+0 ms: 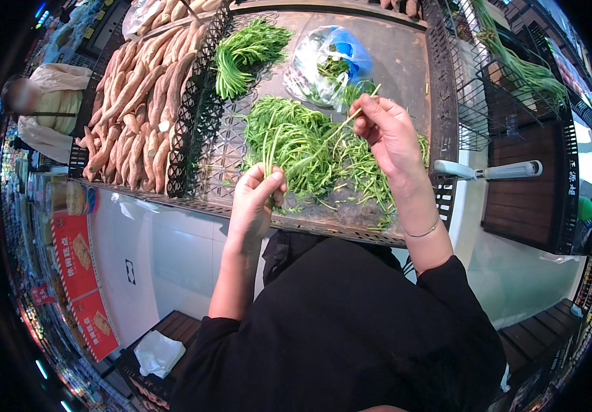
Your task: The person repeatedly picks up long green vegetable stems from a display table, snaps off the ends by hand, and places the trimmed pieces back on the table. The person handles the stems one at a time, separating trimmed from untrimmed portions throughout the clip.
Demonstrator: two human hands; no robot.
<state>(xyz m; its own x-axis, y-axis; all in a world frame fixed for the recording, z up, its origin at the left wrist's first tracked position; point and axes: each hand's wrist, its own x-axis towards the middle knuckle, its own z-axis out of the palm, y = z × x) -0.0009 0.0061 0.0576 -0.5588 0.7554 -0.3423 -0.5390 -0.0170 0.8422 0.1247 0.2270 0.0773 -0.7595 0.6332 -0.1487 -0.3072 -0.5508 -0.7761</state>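
My left hand [261,191] grips a few thin green stems [270,147] between thumb and fingers, their tops bending over above it. Higher and to the right, my right hand [382,121] pinches a single leafy stalk [350,121], its cut end poking up past the thumb. A loose heap of leafy greens [290,123] lies just beyond my left hand. Short stem scraps [363,175] are scattered between my hands. Farther back on the left rests a neat bunch of greens [247,56]. Near my right hand sits a clear plastic bag [308,62] with greens and something blue inside.
Long tubers [136,103] fill the bin on the left, behind a black lattice divider [191,113]. A white-handled tool [512,170] juts out at the stand's right edge. Beyond it are a wire basket [512,98] and long green vegetables [527,72]. A person [54,105] is at far left.
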